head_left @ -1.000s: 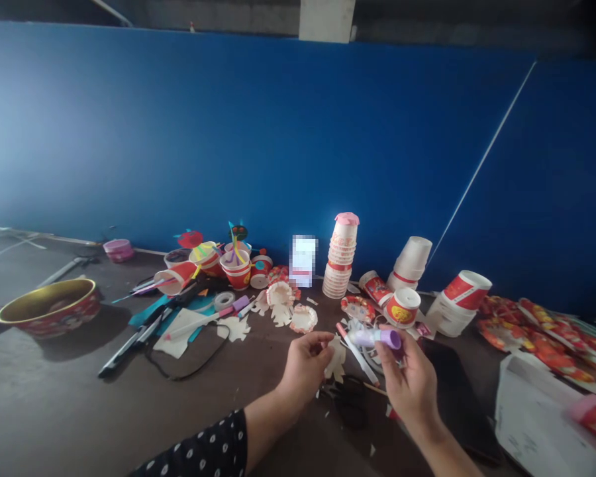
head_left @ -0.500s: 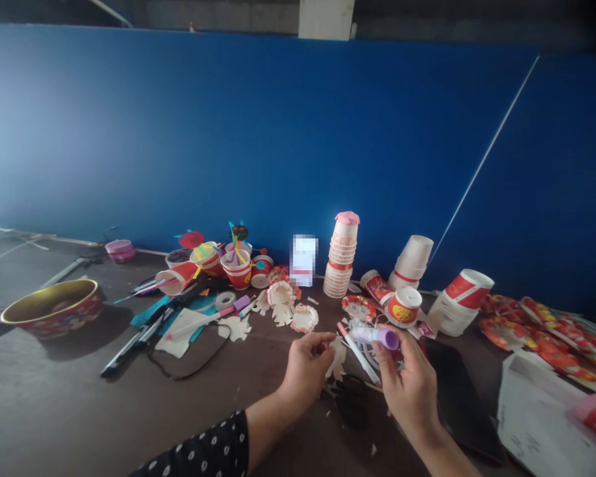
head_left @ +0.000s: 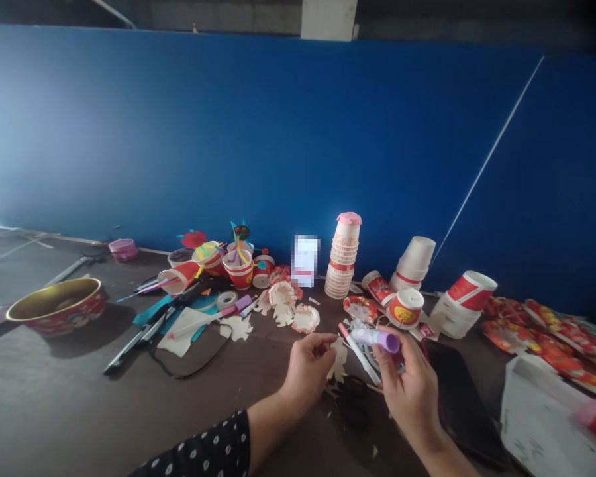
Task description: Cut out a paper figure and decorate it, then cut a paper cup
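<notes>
My right hand [head_left: 413, 387] is closed round a glue stick [head_left: 376, 338] with a purple end and a clear, pale body, held nearly level above the table. To its left, my left hand [head_left: 308, 366] has its fingers curled into a pinch; anything between the fingertips is hidden or too small to name. A cut white paper piece [head_left: 338, 361] shows just past the left fingertips. Below and between the hands lie black-handled scissors [head_left: 352, 401], partly in shadow. A white marker with a pink end [head_left: 360, 354] rests beside the glue stick.
A tall stack of paper cups [head_left: 342, 258] stands at the back. A gold-rimmed bowl [head_left: 59, 305] sits at left, and decorated cups [head_left: 238, 268] stand nearer the middle. A dark phone-like slab [head_left: 464, 397] lies right of my right hand, beside a white paper box [head_left: 546, 411].
The whole view has shifted very slightly to the right. Both hands keep almost the same pose, and the glue stick stays in my right hand.
</notes>
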The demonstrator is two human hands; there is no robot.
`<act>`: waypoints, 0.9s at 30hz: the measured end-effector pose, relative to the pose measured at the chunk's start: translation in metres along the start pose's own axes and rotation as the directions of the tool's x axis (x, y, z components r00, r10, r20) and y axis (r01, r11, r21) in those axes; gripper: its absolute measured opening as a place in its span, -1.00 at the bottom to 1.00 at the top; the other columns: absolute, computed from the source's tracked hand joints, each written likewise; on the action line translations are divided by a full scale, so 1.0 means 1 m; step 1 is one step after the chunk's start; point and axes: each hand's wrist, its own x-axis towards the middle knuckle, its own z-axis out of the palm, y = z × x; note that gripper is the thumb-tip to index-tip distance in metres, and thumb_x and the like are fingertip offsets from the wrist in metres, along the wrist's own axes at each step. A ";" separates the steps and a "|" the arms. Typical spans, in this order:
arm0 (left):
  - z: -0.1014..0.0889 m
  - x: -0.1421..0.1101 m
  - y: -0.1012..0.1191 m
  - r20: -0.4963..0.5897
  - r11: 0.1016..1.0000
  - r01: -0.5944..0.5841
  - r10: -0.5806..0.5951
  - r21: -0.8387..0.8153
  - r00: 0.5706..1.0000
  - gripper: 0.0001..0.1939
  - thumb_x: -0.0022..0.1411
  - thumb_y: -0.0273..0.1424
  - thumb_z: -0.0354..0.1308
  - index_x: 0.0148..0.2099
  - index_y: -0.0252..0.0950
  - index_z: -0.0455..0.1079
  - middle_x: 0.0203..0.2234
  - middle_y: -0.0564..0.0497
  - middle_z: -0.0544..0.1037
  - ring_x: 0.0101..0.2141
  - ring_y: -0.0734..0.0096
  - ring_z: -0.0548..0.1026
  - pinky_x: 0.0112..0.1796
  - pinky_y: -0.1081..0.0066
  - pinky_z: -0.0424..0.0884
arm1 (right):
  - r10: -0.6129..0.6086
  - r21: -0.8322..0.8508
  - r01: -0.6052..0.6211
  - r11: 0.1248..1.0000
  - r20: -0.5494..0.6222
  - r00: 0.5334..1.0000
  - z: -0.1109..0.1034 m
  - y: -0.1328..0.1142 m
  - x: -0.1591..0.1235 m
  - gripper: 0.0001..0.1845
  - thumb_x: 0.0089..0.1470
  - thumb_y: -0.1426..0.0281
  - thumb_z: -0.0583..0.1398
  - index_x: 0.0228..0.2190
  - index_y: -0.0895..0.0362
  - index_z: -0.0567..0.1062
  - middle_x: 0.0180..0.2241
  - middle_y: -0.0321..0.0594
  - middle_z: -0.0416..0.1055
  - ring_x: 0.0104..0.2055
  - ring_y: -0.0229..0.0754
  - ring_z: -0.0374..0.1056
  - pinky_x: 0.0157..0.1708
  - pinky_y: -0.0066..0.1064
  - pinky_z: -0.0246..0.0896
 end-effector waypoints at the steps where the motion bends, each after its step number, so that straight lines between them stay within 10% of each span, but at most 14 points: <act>1: 0.000 0.000 0.001 -0.001 1.000 -0.005 0.005 0.014 1.000 -0.72 -0.10 -0.41 0.13 -0.29 -0.43 0.48 -0.63 0.07 0.36 -0.63 0.58 0.23 -0.61 0.55 0.17 | -0.009 0.007 0.009 1.000 0.003 1.000 0.000 0.000 0.000 -0.75 0.14 0.26 0.08 -0.22 0.17 0.38 -0.32 -0.04 0.46 -0.26 -0.04 0.40 -0.34 -0.33 0.33; 8: 0.000 -0.002 0.006 0.006 0.998 -0.024 0.024 0.066 1.000 -0.74 -0.09 -0.47 0.10 -0.30 -0.41 0.49 -0.65 0.09 0.34 -0.64 0.59 0.22 -0.61 0.56 0.16 | -0.122 0.057 0.117 0.992 0.085 0.989 0.002 -0.006 -0.003 -0.72 0.15 0.25 0.06 -0.17 0.16 0.36 -0.30 -0.07 0.46 -0.26 -0.08 0.41 -0.30 -0.34 0.33; 16: 0.000 -0.001 0.007 -0.009 0.998 0.035 -0.035 0.043 0.999 -0.73 -0.09 -0.44 0.12 -0.28 -0.42 0.48 -0.63 0.10 0.32 -0.67 0.63 0.17 -0.66 0.56 0.12 | -0.043 -0.336 0.043 0.941 0.009 0.999 -0.001 0.028 0.005 -0.65 0.15 0.19 0.03 -0.17 0.17 0.41 -0.27 -0.03 0.48 -0.24 -0.04 0.41 -0.33 -0.34 0.29; 27: -0.001 -0.001 0.005 -0.013 0.998 0.040 -0.039 0.038 0.999 -0.76 -0.07 -0.43 0.13 -0.30 -0.41 0.47 -0.64 0.11 0.33 -0.69 0.64 0.19 -0.64 0.54 0.16 | 0.112 -0.510 0.082 0.857 0.339 0.934 -0.001 0.052 0.000 -0.61 -0.05 0.50 0.12 -0.12 0.12 0.45 -0.33 -0.14 0.43 -0.30 -0.04 0.39 -0.40 -0.34 0.30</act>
